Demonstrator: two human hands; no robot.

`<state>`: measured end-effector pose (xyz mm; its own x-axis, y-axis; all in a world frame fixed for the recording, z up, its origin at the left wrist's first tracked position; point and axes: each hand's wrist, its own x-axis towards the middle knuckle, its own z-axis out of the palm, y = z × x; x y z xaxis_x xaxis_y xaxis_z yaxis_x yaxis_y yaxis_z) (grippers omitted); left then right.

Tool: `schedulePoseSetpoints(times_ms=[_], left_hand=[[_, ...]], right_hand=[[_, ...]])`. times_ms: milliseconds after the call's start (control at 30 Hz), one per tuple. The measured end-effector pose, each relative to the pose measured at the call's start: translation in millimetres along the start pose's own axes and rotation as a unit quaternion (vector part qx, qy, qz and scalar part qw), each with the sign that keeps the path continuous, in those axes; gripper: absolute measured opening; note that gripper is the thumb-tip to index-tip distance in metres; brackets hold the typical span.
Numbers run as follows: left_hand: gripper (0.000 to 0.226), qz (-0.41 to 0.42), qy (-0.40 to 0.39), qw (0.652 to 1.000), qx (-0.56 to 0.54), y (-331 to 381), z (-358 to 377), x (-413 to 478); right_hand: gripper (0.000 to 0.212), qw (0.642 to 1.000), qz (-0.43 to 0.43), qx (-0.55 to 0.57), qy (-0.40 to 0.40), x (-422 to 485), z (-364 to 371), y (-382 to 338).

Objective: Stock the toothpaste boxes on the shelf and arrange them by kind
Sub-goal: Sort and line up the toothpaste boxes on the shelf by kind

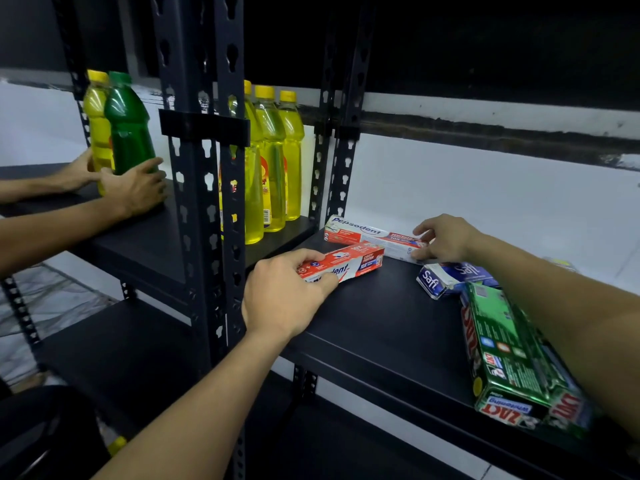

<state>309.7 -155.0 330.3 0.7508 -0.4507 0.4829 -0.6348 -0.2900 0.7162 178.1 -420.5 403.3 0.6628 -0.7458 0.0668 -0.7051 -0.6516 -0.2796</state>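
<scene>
Two red-and-white Pepsodent boxes lie on the black shelf point(381, 317). My left hand point(287, 296) grips the nearer Pepsodent box point(349, 263) at its left end. The farther Pepsodent box point(367, 235) lies behind it, and my right hand point(446, 239) pinches its right end. Blue-and-white Safi boxes point(446, 277) sit just right of these, partly under my right forearm. Green Zact boxes point(512, 358) are stacked near the shelf's front right edge.
Yellow bottles point(273, 157) stand on the neighbouring shelf to the left, behind black slotted uprights point(207, 202). Another person's hands point(135, 188) hold a green bottle point(130, 129) and a yellow bottle further left. A white wall runs behind the shelf.
</scene>
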Motion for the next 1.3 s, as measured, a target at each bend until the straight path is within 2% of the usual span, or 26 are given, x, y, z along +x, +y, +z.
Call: schedulePoseSetpoints(times_ms=[267, 600, 1300], left_hand=[[0.034, 0.003, 0.002, 1.0, 0.002, 0, 0, 0], [0.033, 0.001, 0.001, 1.0, -0.001, 0, 0, 0], [0.034, 0.004, 0.007, 1.0, 0.001, -1, 1, 0]], right_hand=[[0.059, 0.998, 0.006, 0.012, 0.058, 5, 7, 7], [0.055, 0.996, 0.05, 0.025, 0.069, 4, 3, 12], [0.039, 0.998, 0.003, 0.032, 0.06, 6, 5, 17]])
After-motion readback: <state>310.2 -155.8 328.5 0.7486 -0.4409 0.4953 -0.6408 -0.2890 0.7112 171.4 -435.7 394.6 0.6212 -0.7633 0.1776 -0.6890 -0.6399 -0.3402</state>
